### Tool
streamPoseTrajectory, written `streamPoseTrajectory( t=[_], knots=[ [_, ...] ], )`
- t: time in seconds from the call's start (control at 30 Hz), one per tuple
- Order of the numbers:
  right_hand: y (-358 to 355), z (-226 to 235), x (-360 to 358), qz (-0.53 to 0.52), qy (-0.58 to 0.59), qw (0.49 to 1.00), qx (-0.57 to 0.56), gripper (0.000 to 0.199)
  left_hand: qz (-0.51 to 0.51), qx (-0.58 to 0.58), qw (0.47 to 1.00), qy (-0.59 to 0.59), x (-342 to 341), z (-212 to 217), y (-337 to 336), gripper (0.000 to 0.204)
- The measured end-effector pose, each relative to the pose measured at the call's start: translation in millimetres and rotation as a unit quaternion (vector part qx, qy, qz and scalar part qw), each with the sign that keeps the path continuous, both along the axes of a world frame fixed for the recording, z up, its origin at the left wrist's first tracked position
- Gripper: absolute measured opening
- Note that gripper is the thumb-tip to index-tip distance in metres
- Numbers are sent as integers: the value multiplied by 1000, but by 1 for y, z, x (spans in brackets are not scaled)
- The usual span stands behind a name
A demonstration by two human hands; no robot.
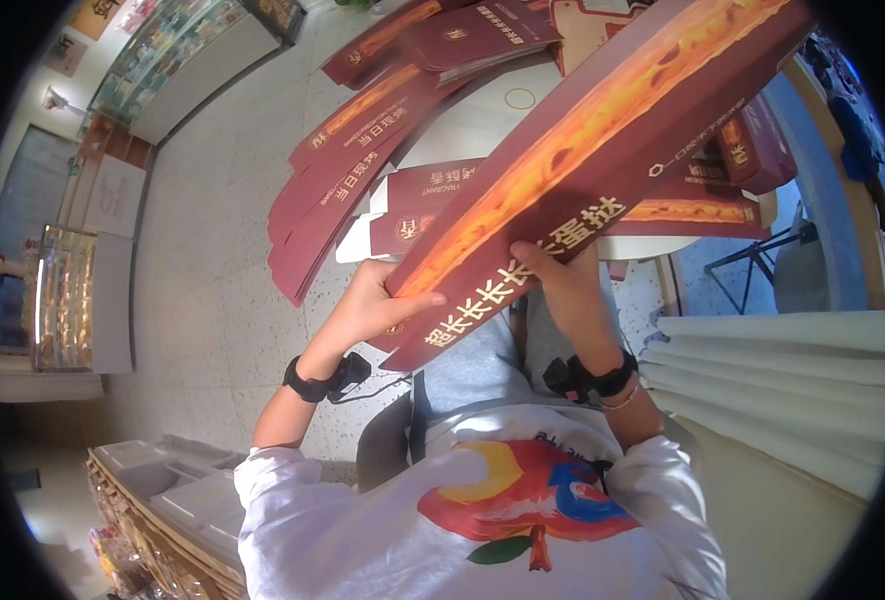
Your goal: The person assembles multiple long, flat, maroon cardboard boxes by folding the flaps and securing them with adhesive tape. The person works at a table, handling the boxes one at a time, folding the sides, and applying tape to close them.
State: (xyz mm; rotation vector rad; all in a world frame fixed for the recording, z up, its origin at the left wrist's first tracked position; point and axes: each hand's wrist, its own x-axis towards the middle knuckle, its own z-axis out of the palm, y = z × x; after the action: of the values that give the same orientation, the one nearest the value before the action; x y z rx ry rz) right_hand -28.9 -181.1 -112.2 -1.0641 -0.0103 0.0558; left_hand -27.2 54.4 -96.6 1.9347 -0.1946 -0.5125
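A long maroon cardboard box (552,185), printed with a golden pastry and pale lettering, slants from my lap up to the far right. Whether it is flat or opened out, I cannot tell. My left hand (374,302) grips its near end, thumb lying on the printed face. Farther up the right edge, my right hand (568,285) holds it too, thumb pressed on the lettering. Beneath and beyond it, a white round table (472,125) bears more maroon cartons. A fanned stack of flat cartons (334,190) hangs over the table's left side.
Another carton pile (477,38) lies at the table's far side, near a thin rubber band (520,98). A maroon box (757,145) sits at the right. White pleated cloth (772,365) hangs right of my legs; a glass display case (167,65) stands far left.
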Motion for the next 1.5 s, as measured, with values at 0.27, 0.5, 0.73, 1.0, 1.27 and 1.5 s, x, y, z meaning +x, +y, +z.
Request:
streamPoseTrajectory(
  t=[0.27, 0.5, 0.73, 1.0, 1.27, 1.5],
  knots=[
    [22, -33, -24, 20, -44, 987, -156, 46, -14, -5, 997, -79, -7, 18, 2, 26],
    [-45, -40, -13, -93, -123, 985, 79, 71, -102, 37, 981, -159, -21, 32, 28, 36],
    [-64, -60, -22, -151, -156, 974, -63, 58, -88, 52, 967, -235, -27, 22, 48, 37],
    [-39, -12, -23, -144, -113, 983, 30, 41, -61, 161, 979, -107, -20, 24, 60, 43],
    [-56, -9, -4, -86, -93, 984, 129, 42, -28, 160, 972, -168, -30, 10, 26, 24],
    [-54, 1, -9, -168, -93, 975, 109, 41, 6, 76, 988, -137, -14, 13, 14, 18]
  ],
)
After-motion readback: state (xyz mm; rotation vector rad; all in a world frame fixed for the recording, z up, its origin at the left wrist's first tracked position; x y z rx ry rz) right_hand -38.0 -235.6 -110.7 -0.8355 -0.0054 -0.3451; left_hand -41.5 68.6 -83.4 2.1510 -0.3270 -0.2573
